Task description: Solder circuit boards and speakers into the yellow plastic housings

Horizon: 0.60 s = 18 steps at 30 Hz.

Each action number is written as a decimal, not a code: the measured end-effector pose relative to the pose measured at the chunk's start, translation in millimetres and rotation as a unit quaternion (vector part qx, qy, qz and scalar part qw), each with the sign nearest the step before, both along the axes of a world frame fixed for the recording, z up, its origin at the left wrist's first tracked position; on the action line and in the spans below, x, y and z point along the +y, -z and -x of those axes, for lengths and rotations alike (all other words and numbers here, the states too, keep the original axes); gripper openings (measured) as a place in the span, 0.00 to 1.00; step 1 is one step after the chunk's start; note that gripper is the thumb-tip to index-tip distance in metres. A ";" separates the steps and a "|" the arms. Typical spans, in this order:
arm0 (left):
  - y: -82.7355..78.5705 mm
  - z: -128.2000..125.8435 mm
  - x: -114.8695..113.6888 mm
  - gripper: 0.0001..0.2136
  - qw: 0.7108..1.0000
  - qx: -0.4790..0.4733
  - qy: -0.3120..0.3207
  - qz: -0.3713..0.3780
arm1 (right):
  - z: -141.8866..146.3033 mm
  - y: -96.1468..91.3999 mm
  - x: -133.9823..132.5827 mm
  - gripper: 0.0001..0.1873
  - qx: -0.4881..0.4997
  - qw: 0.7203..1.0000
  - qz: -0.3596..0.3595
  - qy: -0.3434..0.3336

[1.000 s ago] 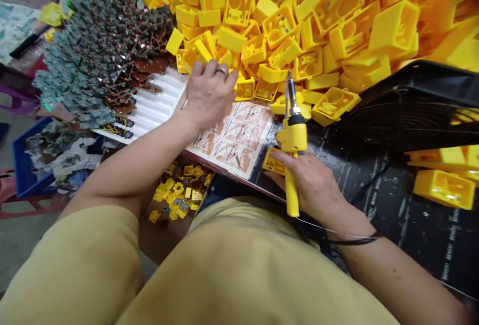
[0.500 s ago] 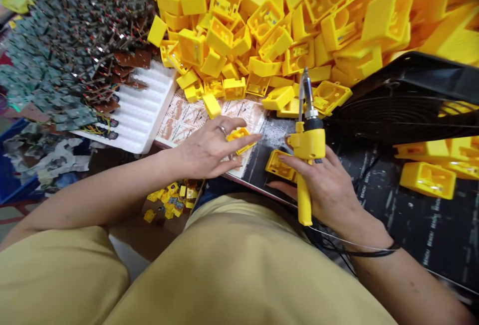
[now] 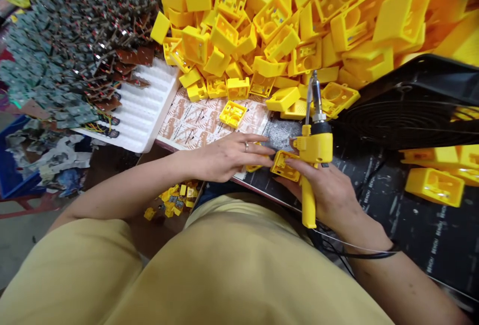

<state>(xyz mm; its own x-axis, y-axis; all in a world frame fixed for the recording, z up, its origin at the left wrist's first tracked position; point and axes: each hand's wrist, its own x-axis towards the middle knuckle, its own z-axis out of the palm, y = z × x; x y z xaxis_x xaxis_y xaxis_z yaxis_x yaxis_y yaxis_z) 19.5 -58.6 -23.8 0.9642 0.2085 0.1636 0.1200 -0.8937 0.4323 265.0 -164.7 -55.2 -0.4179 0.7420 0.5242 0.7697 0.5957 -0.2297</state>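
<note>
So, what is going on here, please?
A person is working with both hands. Their right hand grips a yellow-handled soldering iron and also holds a yellow plastic housing. Their left hand lies close by, with its fingertips over a second yellow piece. A large pile of yellow housings lies ahead, and a heap of small circuit boards lies beside a white foam tray.

The short-sleeved shirt (image 3: pixel 209 270) is yellow and the left hand (image 3: pixel 224 158) wears a ring (image 3: pixel 246 146).
</note>
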 end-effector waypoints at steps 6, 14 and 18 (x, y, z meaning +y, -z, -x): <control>1.2 5.1 -16.3 0.22 0.988 -0.023 -0.151 -0.024 | -2.3 0.9 0.5 0.23 -0.004 1.000 -0.001 0.001; 6.1 -8.1 -7.3 0.29 0.958 -0.004 -0.263 -0.113 | -2.6 0.4 -0.6 0.24 -0.003 1.000 0.006 -0.008; -11.4 1.9 24.2 0.21 0.932 0.153 -0.287 -0.161 | -4.2 3.0 -3.3 0.27 -0.004 1.000 0.009 0.001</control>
